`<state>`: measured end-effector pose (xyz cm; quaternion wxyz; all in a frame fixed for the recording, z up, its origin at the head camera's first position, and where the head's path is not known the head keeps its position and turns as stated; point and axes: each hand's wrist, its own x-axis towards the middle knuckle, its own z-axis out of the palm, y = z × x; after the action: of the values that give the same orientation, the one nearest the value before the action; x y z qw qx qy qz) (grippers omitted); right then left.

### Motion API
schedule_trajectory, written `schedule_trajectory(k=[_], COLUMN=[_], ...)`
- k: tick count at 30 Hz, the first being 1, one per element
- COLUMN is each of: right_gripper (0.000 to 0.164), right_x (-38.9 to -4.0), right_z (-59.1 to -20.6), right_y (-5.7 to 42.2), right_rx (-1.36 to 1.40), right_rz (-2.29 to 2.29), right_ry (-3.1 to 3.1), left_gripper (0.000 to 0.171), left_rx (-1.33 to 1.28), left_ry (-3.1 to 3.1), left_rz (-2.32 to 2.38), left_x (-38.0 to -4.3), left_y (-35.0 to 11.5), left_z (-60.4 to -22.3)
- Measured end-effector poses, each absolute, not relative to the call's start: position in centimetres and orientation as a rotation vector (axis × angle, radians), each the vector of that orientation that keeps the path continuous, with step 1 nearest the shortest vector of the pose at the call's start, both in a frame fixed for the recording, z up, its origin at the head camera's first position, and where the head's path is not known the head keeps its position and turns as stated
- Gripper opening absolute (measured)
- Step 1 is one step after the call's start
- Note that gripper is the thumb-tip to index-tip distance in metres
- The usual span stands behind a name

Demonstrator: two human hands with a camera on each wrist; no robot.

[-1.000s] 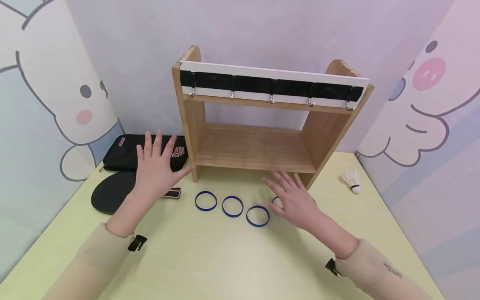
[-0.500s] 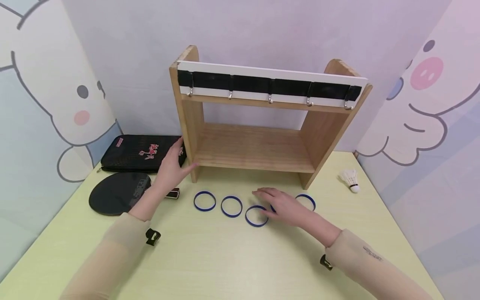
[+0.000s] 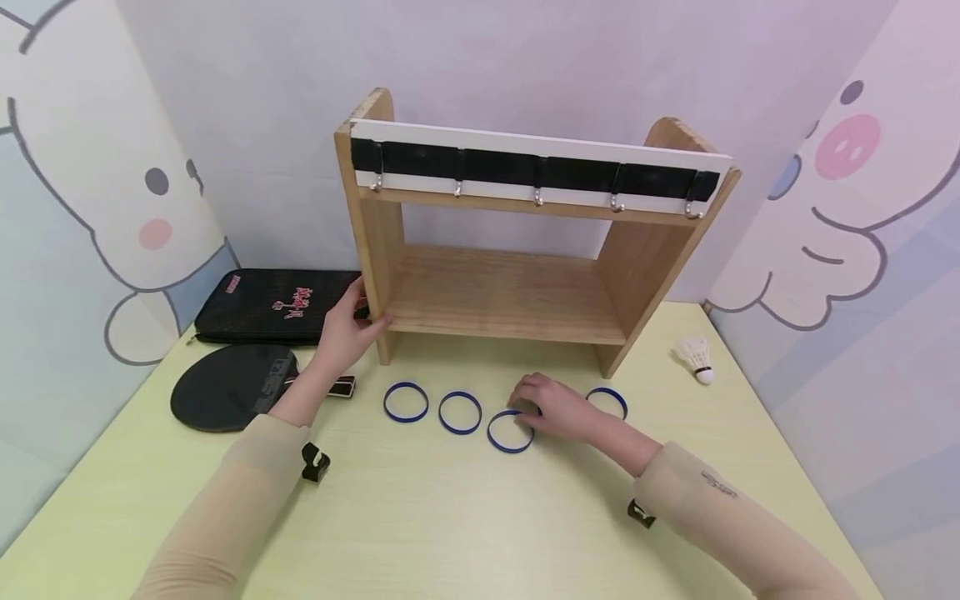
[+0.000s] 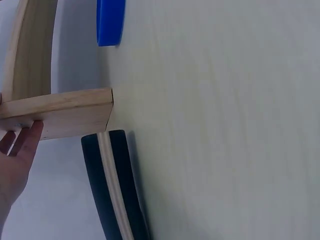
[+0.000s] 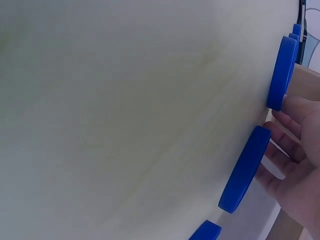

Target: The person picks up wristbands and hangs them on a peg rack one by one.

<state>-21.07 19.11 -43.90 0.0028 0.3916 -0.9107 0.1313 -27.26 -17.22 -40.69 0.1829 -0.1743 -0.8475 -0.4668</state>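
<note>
My left hand (image 3: 345,333) grips the left side panel of a small wooden shelf (image 3: 510,292), thumb at the front edge and fingers against the outer face. In the left wrist view its fingers (image 4: 31,142) press the panel. My right hand (image 3: 558,408) is low over the table at the third blue ring (image 3: 510,450), fingers bent. In the right wrist view the thumb touches one blue ring (image 5: 282,75) while the other fingers lie behind another blue ring (image 5: 245,170). A gap shows between thumb and fingers. In the head view the hand mostly hides the fourth ring.
A white-and-black hook rail (image 3: 536,171) with several metal hooks runs across the shelf's top. Left stand a black case (image 3: 262,304) and a black table tennis bat (image 3: 228,387). Further blue rings (image 3: 406,419) lie in a row. A shuttlecock (image 3: 697,358) lies at right.
My left hand has moved right from spread fingers to a grip on the shelf's side panel. My right hand has come down and left, its fingers bending near the third ring.
</note>
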Motion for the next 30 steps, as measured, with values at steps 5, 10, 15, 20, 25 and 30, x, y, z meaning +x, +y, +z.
schedule_trajectory(k=[5, 10, 15, 20, 25, 30], right_gripper=[0.010, 0.007, 0.006, 0.005, 0.006, 0.007], right_x=[-21.3, -21.3, -21.1, -21.1, -21.0, -20.8], right_z=[-44.0, -43.8, -42.9, -42.0, -41.4, -40.3], right_y=[18.9, 19.0, 19.0, 19.0, 19.1, 19.1], right_rx=[1.201, 1.175, 1.115, 1.066, 1.012, 0.965], right_rz=[0.498, 0.574, 0.725, 0.855, 0.920, 0.998], right_ry=[-2.844, -2.826, -2.839, -2.853, -2.843, -2.827], left_gripper=[0.073, 0.073, 0.074, 0.075, 0.076, 0.075], left_rx=[-0.481, -0.466, -0.439, -0.420, -0.407, -0.422], left_ry=[-2.397, -2.409, -2.418, -2.431, -2.437, -2.422], left_rz=[-1.359, -1.383, -1.387, -1.416, -1.416, -1.415], left_x=[-27.3, -27.3, -27.3, -27.3, -27.4, -27.5], left_y=[-17.3, -17.3, -17.3, -17.3, -17.3, -17.3], left_z=[-40.7, -40.8, -40.9, -40.9, -41.1, -41.1])
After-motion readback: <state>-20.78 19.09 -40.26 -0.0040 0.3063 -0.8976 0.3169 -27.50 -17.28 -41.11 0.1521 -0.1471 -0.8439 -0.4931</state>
